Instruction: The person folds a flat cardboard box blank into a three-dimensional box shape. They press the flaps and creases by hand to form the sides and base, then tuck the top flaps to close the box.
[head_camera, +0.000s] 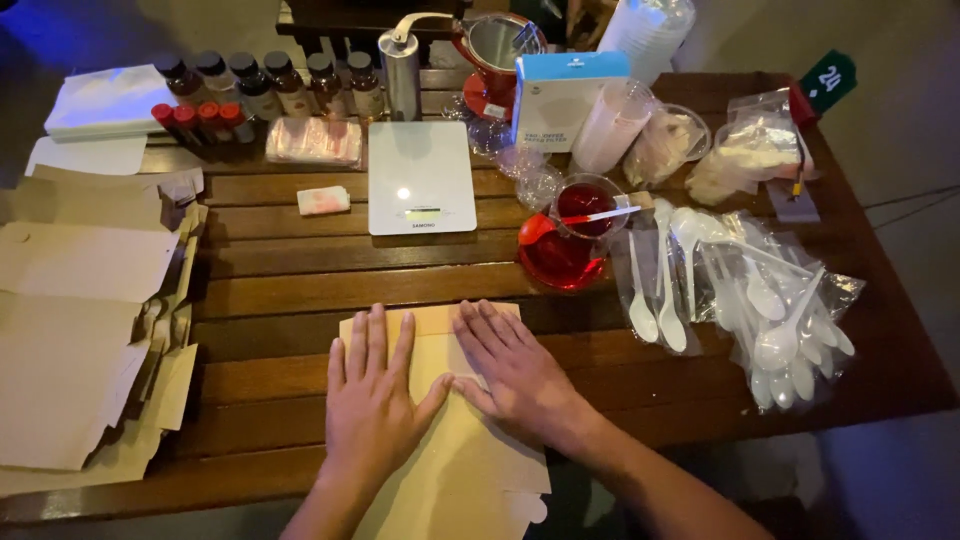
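Pressing both palms flat, fingers spread, we hold the paper sheet (450, 440) at the bench's near edge: left hand (372, 395) and right hand (515, 375) side by side, its long axis running toward us.

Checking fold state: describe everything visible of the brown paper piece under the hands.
The brown paper piece looks like flat kraft card, tan and matte, with a flap along its far edge and cut tabs near the table's near edge. It lies on the wooden slat table. The left hand and right hand press flat on it, thumbs meeting.
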